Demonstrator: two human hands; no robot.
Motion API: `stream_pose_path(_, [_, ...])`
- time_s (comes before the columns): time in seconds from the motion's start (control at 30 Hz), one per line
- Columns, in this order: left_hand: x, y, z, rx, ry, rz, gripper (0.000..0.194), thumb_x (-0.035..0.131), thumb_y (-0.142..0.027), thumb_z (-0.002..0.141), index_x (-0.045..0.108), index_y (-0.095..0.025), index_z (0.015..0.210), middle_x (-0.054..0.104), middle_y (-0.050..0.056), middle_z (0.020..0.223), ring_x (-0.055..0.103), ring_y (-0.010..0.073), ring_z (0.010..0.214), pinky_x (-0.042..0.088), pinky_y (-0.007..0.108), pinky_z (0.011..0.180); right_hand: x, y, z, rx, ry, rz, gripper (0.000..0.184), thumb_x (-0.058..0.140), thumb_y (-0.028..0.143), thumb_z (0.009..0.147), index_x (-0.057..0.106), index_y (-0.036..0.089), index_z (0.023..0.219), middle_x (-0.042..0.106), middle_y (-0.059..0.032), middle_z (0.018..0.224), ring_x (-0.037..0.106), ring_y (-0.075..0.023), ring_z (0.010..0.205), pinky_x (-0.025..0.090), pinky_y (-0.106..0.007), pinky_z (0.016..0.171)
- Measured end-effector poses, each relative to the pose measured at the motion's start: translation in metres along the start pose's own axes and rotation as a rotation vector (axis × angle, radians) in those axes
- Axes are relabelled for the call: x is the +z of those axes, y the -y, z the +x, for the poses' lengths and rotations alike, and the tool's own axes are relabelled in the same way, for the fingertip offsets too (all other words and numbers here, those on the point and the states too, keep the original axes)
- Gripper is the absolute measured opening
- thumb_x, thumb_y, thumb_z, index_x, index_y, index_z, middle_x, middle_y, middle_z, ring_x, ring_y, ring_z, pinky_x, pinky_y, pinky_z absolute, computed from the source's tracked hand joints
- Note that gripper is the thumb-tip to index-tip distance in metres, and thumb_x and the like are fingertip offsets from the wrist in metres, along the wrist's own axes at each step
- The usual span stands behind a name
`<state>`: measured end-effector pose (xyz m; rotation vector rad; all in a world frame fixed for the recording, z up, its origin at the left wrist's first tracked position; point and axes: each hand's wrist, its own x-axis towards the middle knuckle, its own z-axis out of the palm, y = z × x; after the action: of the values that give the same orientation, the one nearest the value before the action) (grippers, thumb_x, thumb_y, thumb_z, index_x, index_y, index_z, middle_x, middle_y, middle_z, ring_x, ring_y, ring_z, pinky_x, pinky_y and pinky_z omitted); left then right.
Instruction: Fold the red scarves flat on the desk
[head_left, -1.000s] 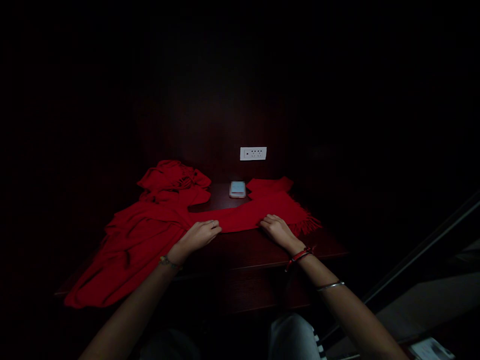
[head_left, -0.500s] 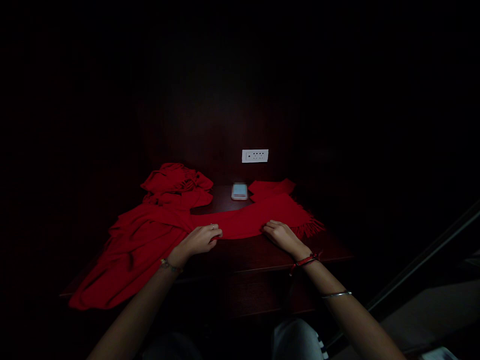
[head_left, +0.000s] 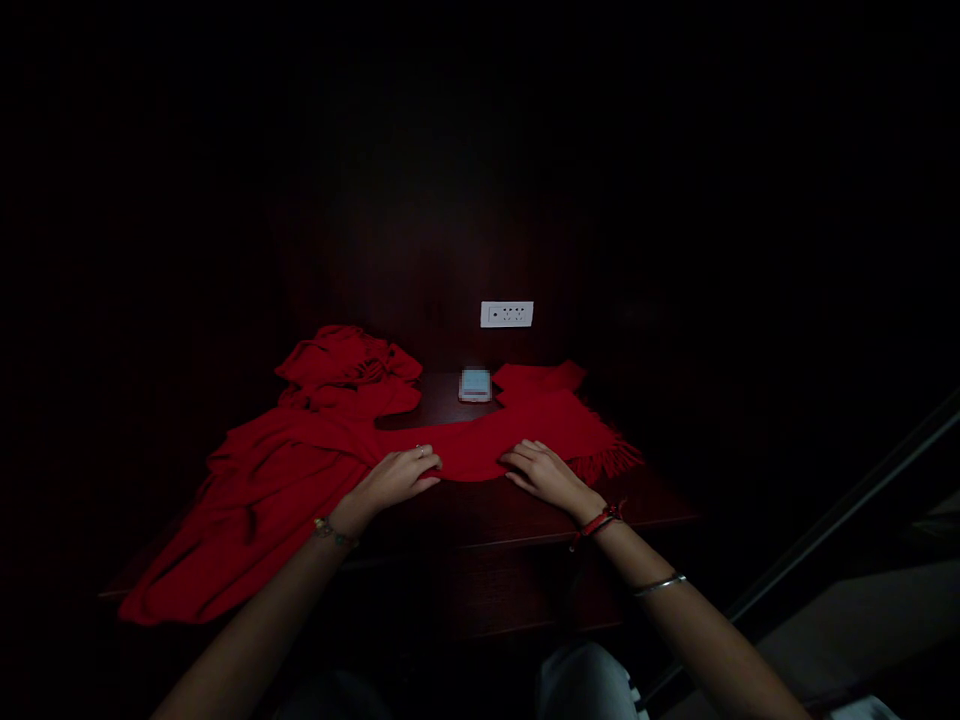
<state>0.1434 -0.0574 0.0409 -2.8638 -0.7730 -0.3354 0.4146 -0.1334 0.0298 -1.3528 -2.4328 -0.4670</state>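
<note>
A long red scarf (head_left: pixel 465 450) with a fringed right end lies across the dark wooden tabletop, its middle stretch flat and narrow. My left hand (head_left: pixel 401 475) is closed on the near edge of this strip, thumb below and fingers on top. A short way to the right, my right hand (head_left: pixel 544 470) has its curled fingers on the same edge, the thumb slightly apart from them. Loose red cloth (head_left: pixel 262 510) spreads in folds to the left and hangs over the front edge; whether it is one piece with the strip I cannot tell.
A crumpled red heap with fringe (head_left: pixel 349 355) sits at the back left. A small pale device, blurred out (head_left: pixel 475 384), lies near the back wall, below a white socket plate (head_left: pixel 507 315). More folded red cloth (head_left: pixel 540 378) is behind the strip. The tabletop's front edge (head_left: pixel 517 540) is close.
My right hand has slid left along the scarf's edge, closer to my left hand, and its fingers have loosened a little. The whole view has shifted slightly.
</note>
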Motion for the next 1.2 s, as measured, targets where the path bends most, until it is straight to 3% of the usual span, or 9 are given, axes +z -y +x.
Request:
stream_pose_path(0.13, [-0.002,-0.003,0.002,0.010,-0.037,0.028,0.017,0.037,-0.027,0.086,0.053,-0.019,0.086,0.052,0.003,0.090,0.051,0.0146,0.083,0.041,0.023,0.073,0.003,0.009,0.010,-0.060,0.016,-0.068,0.020,0.039,0.024,0.087,0.057,0.018,0.095,0.059,-0.0047,0.086,0.048,-0.0161,0.082,0.033,-0.028,0.076])
stream_pose_path(0.27, [-0.001,-0.004,0.002,0.049,-0.073,-0.098,0.015,0.038,-0.022,0.084,0.051,-0.017,0.092,0.053,0.005,0.101,0.049,0.0152,0.095,0.039,0.025,0.084,0.006,0.009,0.013,-0.056,0.000,-0.124,0.021,0.038,0.021,0.088,0.058,0.017,0.083,0.058,-0.0043,0.078,0.047,-0.0152,0.074,0.032,-0.027,0.070])
stream_pose_path(0.4, [0.005,-0.004,0.001,0.044,-0.021,-0.158,0.021,0.039,-0.023,0.084,0.049,-0.017,0.101,0.054,0.007,0.108,0.049,0.0166,0.101,0.037,0.028,0.090,0.008,0.007,0.011,-0.068,-0.010,-0.132,0.021,0.039,0.022,0.087,0.057,0.017,0.080,0.058,-0.0037,0.076,0.047,-0.0149,0.072,0.031,-0.027,0.068])
stream_pose_path(0.6, [0.006,-0.002,0.001,0.030,-0.039,-0.216,0.022,0.034,-0.026,0.086,0.054,-0.018,0.092,0.058,0.005,0.100,0.052,0.0151,0.096,0.038,0.027,0.089,0.006,0.008,0.010,-0.060,0.005,-0.030,0.019,0.040,0.024,0.087,0.058,0.017,0.083,0.058,-0.0040,0.079,0.049,-0.0148,0.076,0.034,-0.026,0.071])
stream_pose_path(0.8, [0.003,0.002,0.037,-0.132,-0.106,-0.226,0.029,0.028,-0.021,0.088,0.054,-0.014,0.097,0.059,0.007,0.100,0.052,0.0143,0.095,0.038,0.027,0.088,0.003,0.007,0.008,-0.064,0.021,0.069,0.023,0.037,0.024,0.088,0.060,0.019,0.089,0.057,-0.0040,0.079,0.049,-0.0143,0.076,0.037,-0.026,0.072])
stream_pose_path(0.9, [0.012,-0.002,0.064,-0.208,0.019,-0.221,0.035,0.029,-0.026,0.088,0.048,-0.012,0.113,0.051,0.012,0.117,0.046,0.0180,0.108,0.033,0.032,0.094,0.003,0.007,0.008,-0.041,0.042,0.093,0.027,0.035,0.027,0.088,0.061,0.019,0.086,0.056,-0.0045,0.080,0.050,-0.0141,0.076,0.038,-0.025,0.070])
stream_pose_path(1.03, [0.028,-0.008,0.081,-0.434,0.273,-0.239,0.056,0.028,-0.050,0.084,0.027,-0.021,0.132,0.020,0.009,0.140,0.013,0.0321,0.127,0.016,0.058,0.096,0.005,0.007,0.007,0.003,0.057,0.144,0.030,0.036,0.032,0.088,0.061,0.018,0.085,0.056,-0.0050,0.081,0.051,-0.0140,0.078,0.040,-0.025,0.072])
stream_pose_path(1.1, [0.033,-0.010,0.081,-0.504,0.324,-0.244,0.064,0.026,-0.059,0.079,0.021,-0.026,0.134,0.011,0.006,0.142,0.004,0.0365,0.127,0.009,0.064,0.093,0.005,0.006,0.007,0.018,0.055,0.180,0.032,0.035,0.034,0.088,0.062,0.017,0.085,0.056,-0.0052,0.082,0.052,-0.0137,0.078,0.040,-0.025,0.073])
stream_pose_path(1.2, [0.035,-0.010,0.079,-0.521,0.328,-0.243,0.072,0.025,-0.066,0.075,0.018,-0.027,0.135,0.008,0.006,0.142,0.001,0.0376,0.127,0.006,0.064,0.093,0.004,0.001,0.014,0.018,0.078,0.248,0.034,0.033,0.034,0.089,0.062,0.017,0.084,0.058,-0.0045,0.079,0.053,-0.0129,0.075,0.041,-0.023,0.071])
